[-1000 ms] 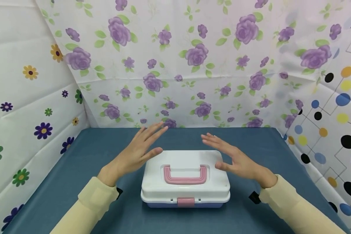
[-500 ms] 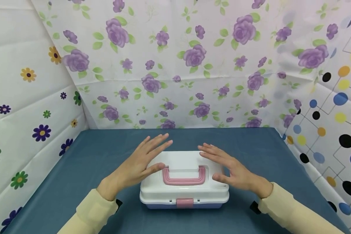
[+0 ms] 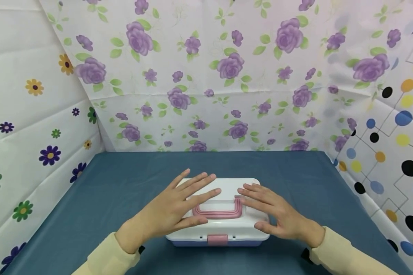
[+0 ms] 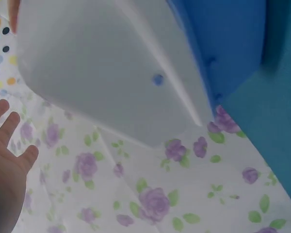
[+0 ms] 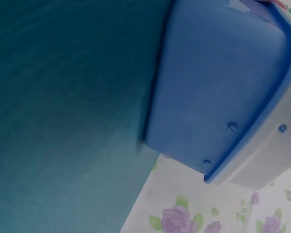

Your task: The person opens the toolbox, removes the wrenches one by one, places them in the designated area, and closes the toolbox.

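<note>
Six o'clock is the near side, the clock centred on the case (image 3: 228, 227), which sits upright mid-worktop (image 3: 72, 214). Nearest, at six: a pink latch (image 3: 217, 240) on the front edge, lid (image 3: 230, 184) seated over a blue base (image 5: 213, 82). Looks like rigid, glossy moulded plastic; smooth, so apt to slide under a flat touch, and hardly fragile, though I'd spare the latch. Weight a guess: light if bare inside, but contents are hidden. At nine, the left hand (image 3: 173, 208) spreads over the lid's side, fingers wide apart, nearly straight, gripping nothing. At three, the right hand (image 3: 280, 212) is much the same, fingers extended, nothing held. Contact with the lid I can't tell from here. A little farther back, mid-lid, the pink handle (image 3: 217, 215) lies folded flat; likeliest one-handed hold once raised, thick enough to curl round. For two hands, the blue base at nine and three seems surer than the lid rim, should the latch be loose. Farthest, at twelve, a rose-printed cloth (image 3: 206, 76).
</note>
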{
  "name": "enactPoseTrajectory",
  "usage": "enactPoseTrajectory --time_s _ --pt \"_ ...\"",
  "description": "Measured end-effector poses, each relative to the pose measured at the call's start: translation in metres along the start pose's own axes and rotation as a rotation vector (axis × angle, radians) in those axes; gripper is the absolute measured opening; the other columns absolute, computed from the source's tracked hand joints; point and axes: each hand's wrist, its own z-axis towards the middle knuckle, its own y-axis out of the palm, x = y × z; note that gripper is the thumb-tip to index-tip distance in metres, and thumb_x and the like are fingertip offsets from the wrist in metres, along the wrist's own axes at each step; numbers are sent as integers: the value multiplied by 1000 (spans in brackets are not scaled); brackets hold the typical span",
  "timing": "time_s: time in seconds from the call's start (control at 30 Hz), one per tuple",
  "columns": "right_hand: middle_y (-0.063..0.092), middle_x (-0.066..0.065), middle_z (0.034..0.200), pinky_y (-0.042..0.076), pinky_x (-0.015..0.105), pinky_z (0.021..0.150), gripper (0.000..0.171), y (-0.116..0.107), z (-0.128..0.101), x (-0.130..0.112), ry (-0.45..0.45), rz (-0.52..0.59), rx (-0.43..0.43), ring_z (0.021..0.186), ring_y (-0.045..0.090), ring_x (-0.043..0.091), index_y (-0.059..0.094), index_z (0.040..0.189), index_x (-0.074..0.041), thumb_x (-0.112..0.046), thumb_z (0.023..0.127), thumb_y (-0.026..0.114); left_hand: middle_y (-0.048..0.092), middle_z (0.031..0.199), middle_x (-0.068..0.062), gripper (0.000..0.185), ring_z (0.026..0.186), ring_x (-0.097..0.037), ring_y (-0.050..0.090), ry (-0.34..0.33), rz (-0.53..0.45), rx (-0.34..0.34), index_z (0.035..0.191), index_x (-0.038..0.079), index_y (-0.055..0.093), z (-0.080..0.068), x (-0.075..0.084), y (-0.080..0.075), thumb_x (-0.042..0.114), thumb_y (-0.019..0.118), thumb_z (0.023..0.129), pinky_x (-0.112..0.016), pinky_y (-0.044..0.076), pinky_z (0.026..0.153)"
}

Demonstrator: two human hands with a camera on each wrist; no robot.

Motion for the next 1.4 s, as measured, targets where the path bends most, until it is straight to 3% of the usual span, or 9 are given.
enactPoseTrajectory --time_s 0.4,0.63,1.07,1.4 --pt "58 28 143 35 41 122 46 2 -5 -3 -118 -99 88 140 51 37 66 130 11 -29 110 53 30 169 -7 63 154 -24 32 12 -23 0 162 21 38 -1 11 0 57 31 111 -58 24 124" --pt "65 29 132 41 41 118 42 4 -8 -10 -156 -116 136 127 61 40 69 122 12 -26 108 56 30 170 -5 64 155 -24 31 36 -9 -27 163 22 37 -2 16 1 58 28 111 -54 20 126" --pt "74 26 114 53 36 105 33 7 -5 -14 -198 -144 233 103 71 38 75 109 9 -19 106 58 27 171 -5 63 155 -22 29 59 27 -67 164 24 33 -5 20 3 58 26 111 -53 23 125" --pt "74 25 116 54 35 103 29 6 -6 -11 -184 -115 211 108 72 36 76 108 10 -17 102 68 29 170 -3 63 156 -21 29 55 33 -81 165 25 32 -6 20 6 58 31 111 -53 23 125"
